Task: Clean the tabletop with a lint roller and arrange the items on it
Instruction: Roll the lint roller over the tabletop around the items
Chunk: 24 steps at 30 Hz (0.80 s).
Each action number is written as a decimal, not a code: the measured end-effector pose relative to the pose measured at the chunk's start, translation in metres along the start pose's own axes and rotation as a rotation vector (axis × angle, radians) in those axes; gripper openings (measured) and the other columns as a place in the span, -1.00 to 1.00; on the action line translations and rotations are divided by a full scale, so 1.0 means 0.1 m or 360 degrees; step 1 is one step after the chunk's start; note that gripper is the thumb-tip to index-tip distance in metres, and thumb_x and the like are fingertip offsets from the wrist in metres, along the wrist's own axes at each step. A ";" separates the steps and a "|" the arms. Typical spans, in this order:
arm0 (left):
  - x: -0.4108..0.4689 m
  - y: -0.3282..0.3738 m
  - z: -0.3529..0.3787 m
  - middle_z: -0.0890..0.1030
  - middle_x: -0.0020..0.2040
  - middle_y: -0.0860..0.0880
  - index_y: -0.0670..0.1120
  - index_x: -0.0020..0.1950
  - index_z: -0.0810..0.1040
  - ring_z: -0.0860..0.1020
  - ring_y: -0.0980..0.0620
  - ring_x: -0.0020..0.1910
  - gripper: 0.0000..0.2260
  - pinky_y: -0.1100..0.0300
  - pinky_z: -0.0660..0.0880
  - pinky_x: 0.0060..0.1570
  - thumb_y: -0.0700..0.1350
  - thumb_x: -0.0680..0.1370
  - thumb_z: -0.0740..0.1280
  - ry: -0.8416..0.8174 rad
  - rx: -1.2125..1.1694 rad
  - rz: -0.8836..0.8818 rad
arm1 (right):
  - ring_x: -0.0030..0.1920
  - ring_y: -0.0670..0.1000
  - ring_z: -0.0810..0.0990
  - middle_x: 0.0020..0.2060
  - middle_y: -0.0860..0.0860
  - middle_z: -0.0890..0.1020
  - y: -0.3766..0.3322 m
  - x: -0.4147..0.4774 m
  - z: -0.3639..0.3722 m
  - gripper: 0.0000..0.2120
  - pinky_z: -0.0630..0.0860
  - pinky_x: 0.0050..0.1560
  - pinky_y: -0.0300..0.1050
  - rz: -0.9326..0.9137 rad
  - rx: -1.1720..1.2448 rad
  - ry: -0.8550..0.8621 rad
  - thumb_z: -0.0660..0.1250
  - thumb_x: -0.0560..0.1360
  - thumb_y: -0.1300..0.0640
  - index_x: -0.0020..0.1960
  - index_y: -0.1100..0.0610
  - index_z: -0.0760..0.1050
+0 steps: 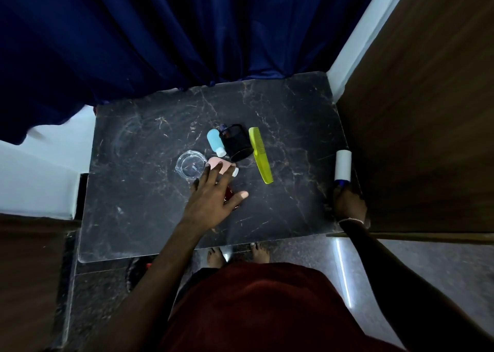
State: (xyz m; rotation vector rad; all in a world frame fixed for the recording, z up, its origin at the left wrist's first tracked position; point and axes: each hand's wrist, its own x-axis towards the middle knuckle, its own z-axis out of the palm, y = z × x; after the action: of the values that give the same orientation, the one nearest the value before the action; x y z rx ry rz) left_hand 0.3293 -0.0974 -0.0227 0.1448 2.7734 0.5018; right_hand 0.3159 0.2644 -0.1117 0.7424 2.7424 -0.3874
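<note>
A: Pose of the left hand [211,194]?
B: Flat, fingers spread straight, gripping nothing; fingertips reach the pink plastic bottle [217,164] midway across the black marble tabletop [133,191].
A: And the right hand [348,204]?
B: Curled round the white lint roller with blue handle [343,167], at the tabletop's right edge.

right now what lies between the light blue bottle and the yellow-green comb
Head view: a black mesh cup, flanked by the light blue bottle and the yellow-green comb.
</note>
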 end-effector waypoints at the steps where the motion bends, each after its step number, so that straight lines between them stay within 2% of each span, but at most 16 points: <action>1: -0.01 0.00 0.00 0.05 0.68 -0.01 0.18 0.65 0.02 0.02 -0.17 0.66 -0.19 -0.32 0.15 0.54 0.55 0.48 -0.12 0.0004 0.0001 0.0000 | 0.02 0.37 0.65 0.02 0.33 0.65 -0.07 -0.02 0.01 -0.60 0.55 0.01 0.16 -0.0027 -0.0031 -0.0015 0.06 0.67 -0.02 0.23 0.30 0.39; 9: -0.06 -0.03 0.02 0.05 0.68 -0.02 0.20 0.65 0.03 0.03 -0.18 0.66 -0.23 -0.31 0.16 0.54 0.52 0.51 -0.07 0.0037 0.0008 0.0003 | 0.09 0.30 0.65 0.09 0.26 0.64 -0.75 -0.31 0.17 -0.59 0.56 0.07 0.09 -0.0347 -0.0133 -0.0109 0.06 0.67 -0.05 0.26 0.26 0.43; 14: -0.12 -0.06 0.02 0.08 0.68 -0.04 0.19 0.65 0.00 0.01 -0.17 0.67 -0.23 -0.32 0.17 0.54 0.51 0.50 -0.07 0.0033 0.0003 -0.0009 | 0.11 0.27 0.65 0.11 0.21 0.66 -1.09 -0.53 0.31 -0.59 0.55 0.10 0.09 -0.0509 -0.0250 -0.0251 0.03 0.67 -0.05 0.35 0.22 0.35; 24: -0.13 -0.12 0.04 0.13 0.66 -0.05 0.24 0.62 -0.01 0.05 -0.20 0.66 -0.23 -0.34 0.18 0.53 0.56 0.48 -0.15 0.0037 0.0001 -0.0013 | 0.11 0.29 0.65 0.08 0.23 0.67 -1.03 -0.50 0.31 -0.59 0.55 0.10 0.10 -0.0411 -0.0223 -0.0165 0.02 0.68 -0.02 0.35 0.23 0.34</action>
State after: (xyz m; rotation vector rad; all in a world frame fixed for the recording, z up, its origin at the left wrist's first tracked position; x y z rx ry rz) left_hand 0.3426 -0.1095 -0.0262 0.1286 2.7953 0.5040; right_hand 0.3097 0.1462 -0.1053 0.3244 2.7374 -0.2730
